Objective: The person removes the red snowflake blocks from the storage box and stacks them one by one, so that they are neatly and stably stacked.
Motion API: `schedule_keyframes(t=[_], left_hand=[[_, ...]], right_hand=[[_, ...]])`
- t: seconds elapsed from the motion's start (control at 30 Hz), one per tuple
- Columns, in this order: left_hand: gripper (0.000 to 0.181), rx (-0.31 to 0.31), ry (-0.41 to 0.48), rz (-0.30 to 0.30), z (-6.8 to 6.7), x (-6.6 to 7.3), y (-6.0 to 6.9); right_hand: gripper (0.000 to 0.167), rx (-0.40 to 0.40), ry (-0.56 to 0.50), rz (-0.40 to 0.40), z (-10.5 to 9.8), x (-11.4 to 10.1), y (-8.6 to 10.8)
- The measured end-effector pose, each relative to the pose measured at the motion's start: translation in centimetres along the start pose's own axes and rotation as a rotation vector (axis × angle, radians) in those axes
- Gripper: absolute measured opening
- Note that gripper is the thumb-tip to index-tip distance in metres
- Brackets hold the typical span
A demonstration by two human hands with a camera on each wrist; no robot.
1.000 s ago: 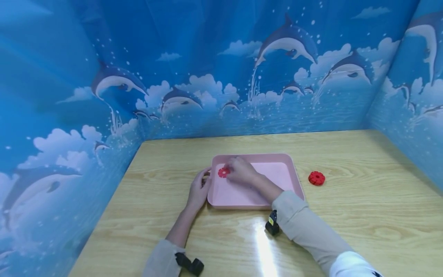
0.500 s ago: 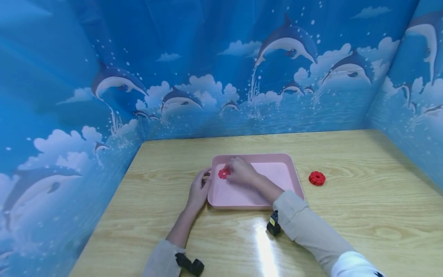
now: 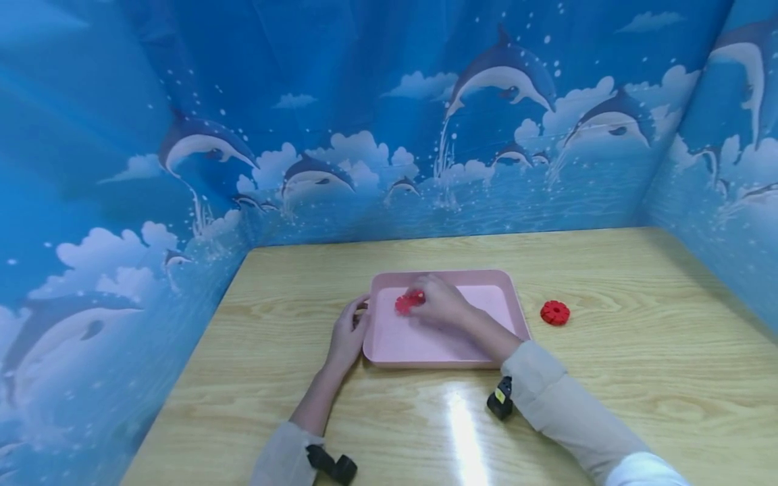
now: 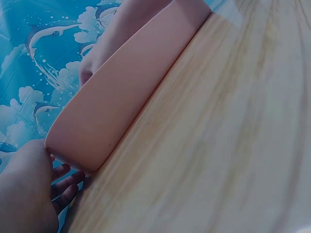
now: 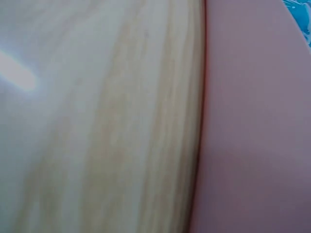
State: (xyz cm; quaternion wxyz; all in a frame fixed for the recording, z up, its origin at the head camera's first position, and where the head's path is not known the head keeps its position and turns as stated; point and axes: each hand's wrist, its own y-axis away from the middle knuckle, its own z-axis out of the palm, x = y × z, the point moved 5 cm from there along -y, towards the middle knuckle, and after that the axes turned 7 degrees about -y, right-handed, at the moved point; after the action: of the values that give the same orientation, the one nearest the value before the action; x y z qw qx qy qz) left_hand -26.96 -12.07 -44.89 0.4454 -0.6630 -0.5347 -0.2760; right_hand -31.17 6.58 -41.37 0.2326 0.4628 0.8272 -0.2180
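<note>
Over the left part of the pink tray (image 3: pixel 458 349), my right hand (image 3: pixel 446 304) pinches a red flower-shaped notched disc (image 3: pixel 404 305). The disc is blurred and partly covered by the fingers. Outside the tray's left wall, my left hand (image 3: pixel 349 336) rests with its fingertips and thumb against the side. In the left wrist view, that left hand (image 4: pixel 26 189) touches the tray's near corner, its fingers loosely bent. The right wrist view has only the tray's outer wall (image 5: pixel 255 121) and the table; the right hand is out of that view.
A red flower-shaped notched piece (image 3: pixel 555 312), apparently stacked discs, lies on the wooden table (image 3: pixel 632 378) right of the tray. A blue dolphin-print curtain (image 3: pixel 365 101) hangs behind and at both sides. Small black devices (image 3: pixel 501 399) are strapped at both wrists.
My right hand has shifted right within the tray, and the red disc has moved right with it from near the left wall. The left hand has stayed in place.
</note>
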Motion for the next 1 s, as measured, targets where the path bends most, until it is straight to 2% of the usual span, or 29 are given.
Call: schedule_keyframes(t=[0.13, 0.53, 0.87, 1.0], left_hand=[[0.033, 0.0, 0.012, 0.011, 0.0, 0.0, 0.0], [0.034, -0.01, 0.022, -0.009, 0.0, -0.1, -0.2], [0.034, -0.011, 0.011, -0.014, 0.0, -0.1, 0.0], [0.034, -0.011, 0.005, -0.01, 0.0, 0.1, 0.0]], right_hand=[[0.031, 0.014, -0.022, 0.001, -0.8, 0.0, 0.8], [0.034, 0.042, -0.049, 0.04, -3.3, 0.2, 4.2], [0.033, 0.11, -0.063, -0.008, -5.6, 0.4, 7.0], [0.034, 0.115, -0.088, 0.034, -6.4, 0.9, 8.1]])
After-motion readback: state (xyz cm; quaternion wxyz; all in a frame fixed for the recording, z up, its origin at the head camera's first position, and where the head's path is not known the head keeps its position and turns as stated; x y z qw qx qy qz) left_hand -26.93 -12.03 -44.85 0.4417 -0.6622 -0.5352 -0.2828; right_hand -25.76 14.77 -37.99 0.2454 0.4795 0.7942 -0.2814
